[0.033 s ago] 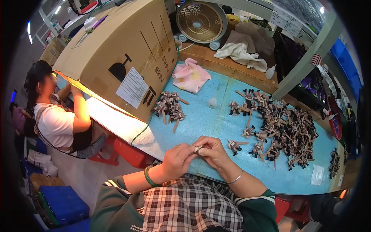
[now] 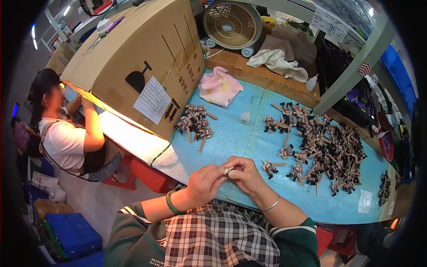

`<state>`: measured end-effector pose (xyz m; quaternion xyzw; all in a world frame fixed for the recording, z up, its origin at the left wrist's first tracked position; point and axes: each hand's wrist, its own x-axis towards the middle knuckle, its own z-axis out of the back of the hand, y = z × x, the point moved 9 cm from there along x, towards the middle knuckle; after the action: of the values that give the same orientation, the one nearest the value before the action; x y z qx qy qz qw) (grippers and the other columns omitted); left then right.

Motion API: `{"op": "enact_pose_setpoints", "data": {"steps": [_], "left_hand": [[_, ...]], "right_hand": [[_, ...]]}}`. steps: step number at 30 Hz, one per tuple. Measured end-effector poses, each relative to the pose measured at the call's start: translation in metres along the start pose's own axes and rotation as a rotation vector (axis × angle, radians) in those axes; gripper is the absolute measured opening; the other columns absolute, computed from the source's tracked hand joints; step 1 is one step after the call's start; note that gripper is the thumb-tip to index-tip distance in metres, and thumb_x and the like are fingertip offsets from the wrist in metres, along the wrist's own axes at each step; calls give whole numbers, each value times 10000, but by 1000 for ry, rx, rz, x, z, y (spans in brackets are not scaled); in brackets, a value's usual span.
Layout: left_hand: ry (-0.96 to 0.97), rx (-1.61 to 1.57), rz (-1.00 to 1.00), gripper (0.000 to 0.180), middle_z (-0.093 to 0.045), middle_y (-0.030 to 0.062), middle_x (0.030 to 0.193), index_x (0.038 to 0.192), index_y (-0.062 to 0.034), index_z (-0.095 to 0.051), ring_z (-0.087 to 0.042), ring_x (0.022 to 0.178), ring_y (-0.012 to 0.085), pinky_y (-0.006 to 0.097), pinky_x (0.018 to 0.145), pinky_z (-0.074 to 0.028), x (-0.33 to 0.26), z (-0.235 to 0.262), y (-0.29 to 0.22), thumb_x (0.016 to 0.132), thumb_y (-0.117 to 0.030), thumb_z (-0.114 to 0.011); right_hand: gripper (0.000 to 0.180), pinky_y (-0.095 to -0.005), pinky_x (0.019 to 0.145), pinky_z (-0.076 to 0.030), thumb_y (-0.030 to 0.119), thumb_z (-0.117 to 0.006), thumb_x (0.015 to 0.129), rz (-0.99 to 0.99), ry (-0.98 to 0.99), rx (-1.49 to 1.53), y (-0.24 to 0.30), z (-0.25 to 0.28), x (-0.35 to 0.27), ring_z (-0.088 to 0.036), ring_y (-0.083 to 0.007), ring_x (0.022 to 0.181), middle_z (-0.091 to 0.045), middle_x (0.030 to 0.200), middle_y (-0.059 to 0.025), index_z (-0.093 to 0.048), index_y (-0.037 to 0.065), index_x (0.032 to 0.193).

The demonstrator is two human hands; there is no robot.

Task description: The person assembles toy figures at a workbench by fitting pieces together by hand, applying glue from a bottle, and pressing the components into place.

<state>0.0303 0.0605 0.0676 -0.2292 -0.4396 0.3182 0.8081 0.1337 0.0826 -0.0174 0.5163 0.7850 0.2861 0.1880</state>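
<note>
Lap: checked shirt (image 2: 218, 236) with dark green sleeves at the lower centre of the frame.
Left hand (image 2: 202, 183): just left of centre, low in the frame, green bangle on the wrist, fingers pinched on one end of a small figure (image 2: 227, 170).
Right hand (image 2: 247, 174): touching the left hand, silver bracelet on the wrist, fingers clenched on the other end of the same small figure.
Small figure: between both sets of fingertips, above the near edge of the worktop (image 2: 249, 147); mostly hidden, details too small to tell.
Change from earlier frame: none visible; hands and figure in the same pose and place.
Worktop: pale blue sheet, running from centre to lower right.
Loose figure (image 2: 269, 167): lying just right of the right hand, on the blue sheet.
Big heap of figures (image 2: 329, 149): dark and brown, spread over the right half of the worktop.
Small heap of figures (image 2: 195, 122): left of centre, close against the cardboard box (image 2: 142, 49).
Small bottle (image 2: 244, 117): white, upright, between the two heaps.
Pink cloth (image 2: 220, 86): crumpled, beyond the small heap.
Cardboard box: large, tilted, upper left, with a white label on its side.
Fan (image 2: 231, 24): round, top centre, beside a white rag (image 2: 275, 60).
Other person (image 2: 66, 133): seated at far left, white top, arm resting by the lit edge under the box.
</note>
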Motion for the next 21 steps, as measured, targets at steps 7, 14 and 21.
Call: {"op": "enact_pose_setpoints", "data": {"steps": [7,14,21], "left_hand": [[-4,-51,82,183,-558,137,760,952,-4,-567,-568,611,312,353,523,-454,3,-2,6,786,10,-644],[24,-628,684,64,-589,92,743,957,-32,-519,-480,463,131,287,429,-379,-13,-18,61,905,-58,-492],[175,-1316,1182,95,-562,42,716,964,-78,-508,-352,378,64,222,341,-234,-42,-49,80,909,-103,-435]], "right_hand": [[143,-274,733,-563,0,-686,814,-51,-42,11,-1,2,-1,-647,-161,839,-652,922,-91,-657,-9,953],[167,-244,675,-543,49,-653,866,-181,-158,-243,-2,12,1,-645,-123,810,-669,918,-65,-621,9,1026],[212,-205,666,-465,96,-679,863,-62,-52,-643,15,7,4,-584,-87,742,-652,877,-25,-644,20,1058]]}}
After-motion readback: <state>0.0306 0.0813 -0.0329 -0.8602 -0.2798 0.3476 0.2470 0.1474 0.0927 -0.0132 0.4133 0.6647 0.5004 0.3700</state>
